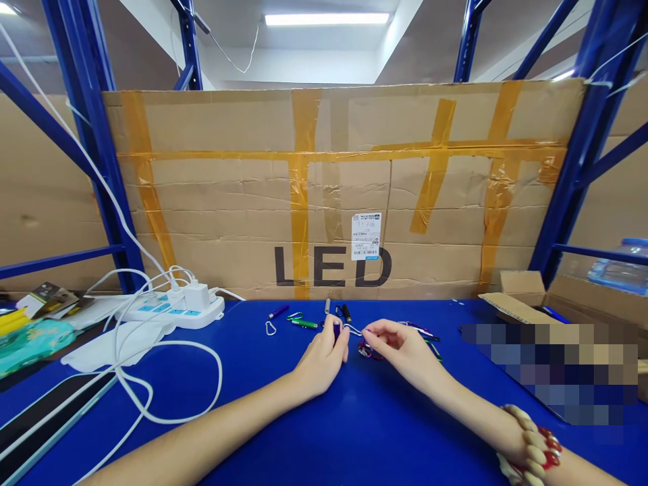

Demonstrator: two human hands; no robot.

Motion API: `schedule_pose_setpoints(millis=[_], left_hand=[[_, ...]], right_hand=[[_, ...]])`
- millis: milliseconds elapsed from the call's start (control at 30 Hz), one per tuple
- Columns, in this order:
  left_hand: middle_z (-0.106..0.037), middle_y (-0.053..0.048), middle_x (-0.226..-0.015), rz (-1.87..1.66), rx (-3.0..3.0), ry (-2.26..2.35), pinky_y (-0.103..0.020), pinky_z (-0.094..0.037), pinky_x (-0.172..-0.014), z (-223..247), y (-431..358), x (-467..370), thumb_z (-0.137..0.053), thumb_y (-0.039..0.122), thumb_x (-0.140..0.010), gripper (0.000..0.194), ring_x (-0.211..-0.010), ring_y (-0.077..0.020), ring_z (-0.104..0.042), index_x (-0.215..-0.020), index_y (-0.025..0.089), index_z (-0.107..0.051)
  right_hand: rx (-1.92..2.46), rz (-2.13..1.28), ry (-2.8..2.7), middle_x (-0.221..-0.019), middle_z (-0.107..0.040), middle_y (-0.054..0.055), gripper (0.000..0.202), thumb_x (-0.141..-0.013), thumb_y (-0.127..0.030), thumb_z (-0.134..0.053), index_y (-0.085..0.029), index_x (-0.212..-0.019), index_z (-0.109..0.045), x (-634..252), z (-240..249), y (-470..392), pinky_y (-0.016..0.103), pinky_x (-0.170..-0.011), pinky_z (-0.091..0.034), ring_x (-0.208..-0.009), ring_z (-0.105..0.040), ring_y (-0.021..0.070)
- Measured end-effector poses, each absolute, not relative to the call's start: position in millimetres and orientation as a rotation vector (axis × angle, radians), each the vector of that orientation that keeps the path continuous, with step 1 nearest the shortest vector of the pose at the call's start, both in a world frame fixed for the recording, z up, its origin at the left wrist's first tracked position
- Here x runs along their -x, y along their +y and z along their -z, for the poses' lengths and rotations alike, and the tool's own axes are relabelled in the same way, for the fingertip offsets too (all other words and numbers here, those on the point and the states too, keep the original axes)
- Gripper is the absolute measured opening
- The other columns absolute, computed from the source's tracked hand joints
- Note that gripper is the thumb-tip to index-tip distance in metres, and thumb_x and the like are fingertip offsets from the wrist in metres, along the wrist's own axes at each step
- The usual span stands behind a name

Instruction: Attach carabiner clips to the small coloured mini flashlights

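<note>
Over the middle of the blue tabletop (324, 432), my left hand (321, 361) is closed round a small purple tube (337, 330), its end showing by the thumb. My right hand (405, 349) pinches a silver carabiner (353, 330) that reaches across to the tube; whether the two are joined is too small to tell. Shiny reddish and purple clips (368, 349) lie just below my right fingers. Behind my left hand are a green tube (304, 325), another purple tube (278, 312), a silver tube (327, 306), a black tube (346, 312), a green carabiner (294, 316) and a silver heart-shaped carabiner (271, 328).
A white power strip (175, 309) with looping white cables (220, 378) occupies the left. On the right stands an open cardboard box (516, 307), partly blurred. More purple pieces (422, 330) lie beyond my right hand. A taped cardboard panel (233, 223) closes the back.
</note>
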State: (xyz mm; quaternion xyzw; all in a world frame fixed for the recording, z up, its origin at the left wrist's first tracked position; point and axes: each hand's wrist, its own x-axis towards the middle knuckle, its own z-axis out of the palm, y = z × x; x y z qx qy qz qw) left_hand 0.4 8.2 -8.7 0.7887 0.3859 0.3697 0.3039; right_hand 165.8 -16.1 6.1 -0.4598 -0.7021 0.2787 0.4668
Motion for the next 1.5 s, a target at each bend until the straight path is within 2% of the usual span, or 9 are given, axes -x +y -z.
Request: schedule_pose_setpoints(millis=[100,200,433,567,667,767,900,1000,1500], left_hand=[[-0.045,0.008,-0.055,-1.021,-2.017,0.981,-0.024,-0.037,-0.061,8.7,10.1,-1.3,-0.026,0.039,-0.091,0.021,-0.054,-0.0109,-0.044,-0.080,0.021,-0.027],[-0.045,0.008,-0.054,-1.054,-1.970,0.938,-0.025,-0.037,-0.061,8.1,10.4,-1.7,-0.029,0.039,-0.091,0.021,-0.053,-0.0105,-0.043,-0.079,0.021,-0.026],[-0.052,0.004,-0.072,-1.038,-2.023,0.896,-0.024,-0.039,-0.064,6.4,9.0,-1.0,-0.040,0.033,-0.088,0.017,-0.062,-0.0101,-0.048,-0.081,0.021,-0.030],[-0.049,0.004,-0.071,-1.026,-2.071,0.880,-0.023,-0.039,-0.060,7.6,9.9,-0.9,-0.041,0.026,-0.086,0.013,-0.060,-0.0101,-0.049,-0.081,0.021,-0.030],[-0.048,0.005,-0.067,-1.035,-2.064,0.873,-0.022,-0.039,-0.057,8.3,10.9,-1.1,-0.038,0.025,-0.087,0.012,-0.056,-0.0097,-0.049,-0.081,0.021,-0.029],[-0.049,0.005,-0.066,-1.043,-2.089,0.900,-0.022,-0.038,-0.056,8.6,11.4,-1.2,-0.038,0.025,-0.087,0.012,-0.055,-0.0099,-0.048,-0.080,0.022,-0.029],[-0.050,0.004,-0.069,-1.044,-2.172,0.935,-0.022,-0.036,-0.058,9.2,10.4,-0.1,-0.037,0.024,-0.087,0.010,-0.058,-0.0110,-0.047,-0.080,0.022,-0.030],[-0.048,0.004,-0.068,-1.008,-2.271,0.924,-0.023,-0.036,-0.059,9.8,8.3,1.7,-0.036,0.024,-0.087,0.008,-0.061,-0.0119,-0.047,-0.080,0.022,-0.032],[-0.045,0.004,-0.066,-0.914,-2.425,0.922,-0.022,-0.032,-0.056,9.0,4.3,4.8,-0.034,0.024,-0.088,0.002,-0.056,-0.0122,-0.042,-0.086,0.023,-0.034]], right_hand=[[1.090,-0.945,-1.501,-0.065,-0.059,0.001,0.042,-0.065,-0.055,-0.062,-0.016,-0.080,-0.057,-162.7,-4.5,-13.9,0.022,-0.047,-0.045,-0.057,-0.056,0.0117],[1.063,-1.105,-1.322,-0.070,-0.063,0.002,0.046,-0.057,-0.053,-0.069,-0.016,-0.081,-0.057,-162.5,-5.7,-13.8,0.023,-0.054,-0.051,-0.067,-0.063,0.0149],[1.064,-1.257,-1.192,-0.077,-0.068,0.003,0.044,-0.055,-0.040,-0.076,-0.016,-0.089,-0.063,-163.2,-2.1,-14.7,0.026,-0.065,-0.056,-0.079,-0.066,0.0173],[1.093,-1.210,-1.307,-0.075,-0.069,0.004,0.045,-0.055,-0.042,-0.074,-0.015,-0.091,-0.067,-164.1,1.0,-12.9,0.030,-0.065,-0.057,-0.077,-0.066,0.0181],[1.085,-1.119,-1.429,-0.074,-0.068,0.005,0.049,-0.055,-0.047,-0.072,-0.014,-0.091,-0.068,-165.4,4.1,-9.6,0.030,-0.061,-0.057,-0.073,-0.065,0.0186],[1.125,-0.944,-1.633,-0.076,-0.067,0.006,0.046,-0.065,-0.049,-0.064,-0.014,-0.095,-0.067,-167.5,3.3,-9.3,0.029,-0.054,-0.055,-0.069,-0.063,0.0180],[1.115,-0.361,-2.117,-0.078,-0.062,0.006,0.027,-0.082,-0.037,-0.050,-0.018,-0.092,-0.066,-170.6,-4.9,-16.4,0.030,-0.061,-0.050,-0.069,-0.058,0.0163],[1.086,-0.063,-2.344,-0.080,-0.060,0.005,0.023,-0.087,-0.030,-0.043,-0.019,-0.090,-0.063,-171.0,-8.3,-22.3,0.028,-0.066,-0.047,-0.072,-0.057,0.0158],[1.244,0.236,-2.563,-0.075,-0.062,0.006,0.016,-0.084,-0.013,-0.042,-0.015,-0.084,-0.058,-159.3,-10.2,-33.2,0.024,-0.058,-0.042,-0.067,-0.059,0.0169]])
